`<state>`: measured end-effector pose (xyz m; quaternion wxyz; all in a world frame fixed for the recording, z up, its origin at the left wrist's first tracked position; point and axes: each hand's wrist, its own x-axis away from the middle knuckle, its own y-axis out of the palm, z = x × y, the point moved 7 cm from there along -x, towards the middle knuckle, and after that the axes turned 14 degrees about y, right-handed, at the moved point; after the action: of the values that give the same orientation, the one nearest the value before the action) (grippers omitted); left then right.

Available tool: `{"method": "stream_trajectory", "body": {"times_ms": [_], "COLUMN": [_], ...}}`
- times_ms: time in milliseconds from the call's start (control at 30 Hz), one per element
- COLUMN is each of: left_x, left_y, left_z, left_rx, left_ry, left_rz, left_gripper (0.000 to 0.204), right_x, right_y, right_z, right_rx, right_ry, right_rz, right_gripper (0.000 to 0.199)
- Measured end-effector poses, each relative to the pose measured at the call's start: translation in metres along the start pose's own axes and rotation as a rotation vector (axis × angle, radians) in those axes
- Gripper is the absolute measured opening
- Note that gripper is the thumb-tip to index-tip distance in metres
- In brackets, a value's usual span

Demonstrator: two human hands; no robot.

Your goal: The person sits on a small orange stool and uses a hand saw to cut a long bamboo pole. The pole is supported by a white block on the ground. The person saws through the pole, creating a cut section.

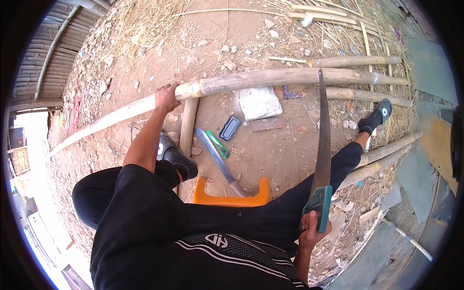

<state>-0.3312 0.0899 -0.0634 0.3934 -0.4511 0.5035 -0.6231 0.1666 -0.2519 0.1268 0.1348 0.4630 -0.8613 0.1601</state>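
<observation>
A long bamboo pole (270, 81) runs across in front of me, and my left hand (167, 98) is wrapped round it left of the middle. My right hand (314, 227), at the lower right, grips the teal handle of a handsaw (322, 150). The saw stands with its toothed blade pointing away from me, and its tip overlaps the pole in view; whether they touch I cannot tell. A shorter bamboo piece (189, 125) lies under the pole beside my left foot. On the dirt between my legs lie a long-bladed knife (215, 157) and a green box cutter (217, 144).
An orange plastic stool (232, 199) is beneath me. Near the knife lie a grey-blue case (230, 128), a white block (259, 103) and a brick (267, 124). More bamboo poles (357, 61) and split strips (324, 18) lie to the right, before grey sheets (430, 72).
</observation>
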Motion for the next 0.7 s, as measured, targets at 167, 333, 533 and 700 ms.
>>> {"method": "stream_trajectory", "body": {"times_ms": [167, 333, 533, 700], "left_x": [-0.013, -0.065, -0.106, -0.126], "left_y": [-0.012, -0.071, -0.068, -0.059], "left_z": [0.066, 0.268, 0.426, 0.481], "left_rx": [0.077, 0.114, 0.085, 0.200], "left_ry": [0.142, 0.386, 0.572, 0.438], "left_rz": [-0.137, -0.119, 0.019, 0.118], "left_gripper": [0.055, 0.050, 0.066, 0.056], "right_x": [-0.012, -0.026, -0.024, -0.028], "right_y": [-0.035, -0.090, -0.157, -0.254], "right_z": [-0.008, -0.024, -0.039, -0.050], "right_rx": [0.042, 0.007, -0.021, -0.054], "right_ry": [-0.043, -0.041, -0.061, -0.103], "right_rz": [-0.004, 0.039, 0.120, 0.214], "right_gripper": [0.027, 0.027, 0.026, 0.028]}}
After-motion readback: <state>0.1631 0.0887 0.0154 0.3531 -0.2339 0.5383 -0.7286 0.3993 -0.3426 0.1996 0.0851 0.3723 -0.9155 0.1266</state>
